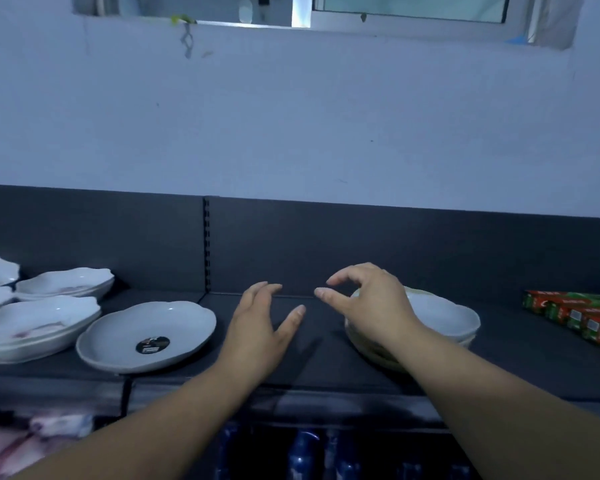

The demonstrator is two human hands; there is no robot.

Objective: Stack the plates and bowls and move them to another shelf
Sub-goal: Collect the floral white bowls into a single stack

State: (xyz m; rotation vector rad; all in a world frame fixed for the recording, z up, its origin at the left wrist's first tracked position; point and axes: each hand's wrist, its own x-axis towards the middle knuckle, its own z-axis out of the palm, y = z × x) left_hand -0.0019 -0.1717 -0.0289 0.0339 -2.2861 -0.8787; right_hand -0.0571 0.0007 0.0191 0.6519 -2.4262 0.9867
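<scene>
**Both hands empty over the dark shelf, dishes to either side**

Nearest, below the shelf edge: blue bottles (302,455) in shadow, and pale pink-marked crockery (21,441) at lower left, too blurred to tell apart.

Above that, two bare forearms reaching in over the dark shelf (326,358). Left hand (260,327) spread flat, fingers extended and thumb splayed wide — holding nothing, just right of the grey plate. Right hand (371,303) curled loosely, thumb and forefinger apart in a half ring — empty too, in front of the left rim of the stack of bowls.

Grey plate (146,336) lying flat near the front edge, scalloped rim, round black sticker (152,344) inside. Stack of bowls (440,320) on the right section of the shelf, white bowl on top, paler rims showing underneath.

Further left, white dishes with pink markings (32,327) in small piles, more behind (65,282) toward the back panel. Far right, red and green boxes (575,313) side by side.

Behind, slotted upright (207,244) dividing the dark back panel; then pale wall (291,116); window (409,6) at the very top.
</scene>
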